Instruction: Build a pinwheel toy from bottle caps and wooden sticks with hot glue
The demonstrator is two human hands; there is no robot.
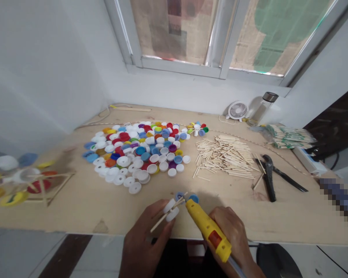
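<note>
My left hand (143, 237) is closed on a small assembly of white bottle caps (171, 210) fixed to thin wooden sticks, with blue caps (193, 198) at its far end. My right hand (233, 233) grips a yellow glue gun (207, 227) with an orange trigger. Its nozzle touches the sticks between the caps. Both hands hover over the near edge of the plywood tabletop (84, 200).
A large heap of coloured bottle caps (136, 152) lies mid-table, a pile of wooden sticks (224, 156) to its right, then black pliers (269, 173). A finished cap-and-stick model (23, 181) stands at the left edge. A small white fan (237, 111), a bottle (262, 108) and bagged sticks (287, 136) sit at the back.
</note>
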